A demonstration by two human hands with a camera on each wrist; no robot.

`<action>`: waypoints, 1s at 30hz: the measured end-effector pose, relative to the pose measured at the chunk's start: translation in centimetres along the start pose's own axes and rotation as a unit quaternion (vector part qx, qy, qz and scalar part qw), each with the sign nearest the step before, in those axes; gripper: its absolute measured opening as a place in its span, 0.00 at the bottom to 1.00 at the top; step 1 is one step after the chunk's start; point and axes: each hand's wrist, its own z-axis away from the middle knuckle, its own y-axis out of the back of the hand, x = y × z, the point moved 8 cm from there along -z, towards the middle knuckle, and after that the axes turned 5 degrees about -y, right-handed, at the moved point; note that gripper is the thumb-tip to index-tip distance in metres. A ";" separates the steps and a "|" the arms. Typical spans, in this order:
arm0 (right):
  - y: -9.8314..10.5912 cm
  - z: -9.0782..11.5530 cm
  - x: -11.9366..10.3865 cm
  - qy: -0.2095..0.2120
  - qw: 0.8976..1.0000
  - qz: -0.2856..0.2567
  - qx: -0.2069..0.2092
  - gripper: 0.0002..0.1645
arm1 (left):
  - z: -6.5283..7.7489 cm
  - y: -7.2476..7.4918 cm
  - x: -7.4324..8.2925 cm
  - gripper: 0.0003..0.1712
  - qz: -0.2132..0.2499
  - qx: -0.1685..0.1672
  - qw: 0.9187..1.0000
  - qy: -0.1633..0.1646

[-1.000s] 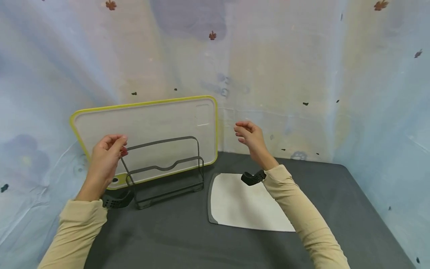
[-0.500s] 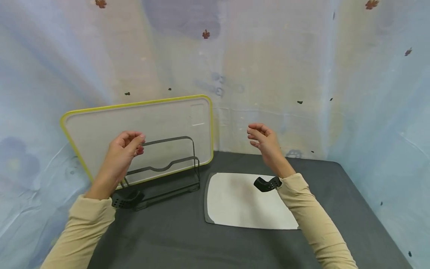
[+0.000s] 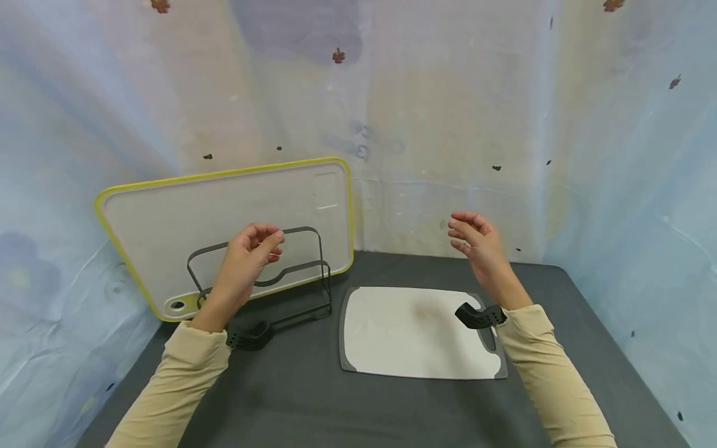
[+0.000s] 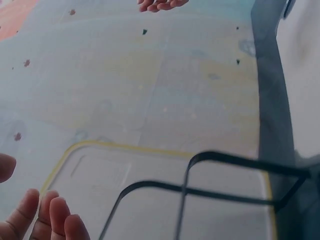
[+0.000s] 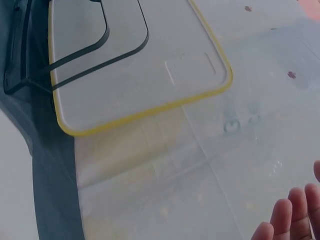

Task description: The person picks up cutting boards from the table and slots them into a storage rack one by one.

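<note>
My left hand [image 3: 242, 267] is raised in front of the dark wire rack [image 3: 297, 269], overlapping it in the head view, with nothing in its loosely bent fingers. In the left wrist view, the thumb and fingers [image 4: 60, 220] stand apart. Behind the rack, a large white cutting board with a yellow rim [image 3: 224, 177] leans upright against the backdrop. Over to the right, my right hand [image 3: 483, 249] hangs in the air, bare and loosely curved. Below it, a smaller white cutting board with grey ends [image 3: 392, 333] lies flat, its handle end partly hidden by the wrist camera.
A dark grey table [image 3: 302, 398] carries the rack and the boards. Printed fabric [image 3: 437, 112] hangs along the back and both sides. Black wrist cameras, such as the right one [image 3: 478, 316], jut inward below the hands.
Both hands have moved to the right in the head view, still holding nothing. More of the small board's handle end shows now. The rack and boards stay in place as the view shifts slightly.
</note>
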 end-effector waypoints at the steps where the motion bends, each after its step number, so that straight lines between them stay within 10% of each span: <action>1: 0.3 0.2 -0.1 0.001 1.000 -0.001 0.000 0.07 | 0.0 -0.3 -0.2 0.19 -0.001 -0.002 1.000 0.001; 15: 4.8 3.3 0.4 0.023 0.999 0.015 0.024 0.06 | 0.6 -3.5 -1.9 0.18 0.014 -0.016 1.000 0.015; 30: 9.9 6.1 5.6 -0.049 0.991 0.069 0.106 0.11 | 2.0 -7.1 -6.2 0.13 0.005 -0.031 0.999 0.044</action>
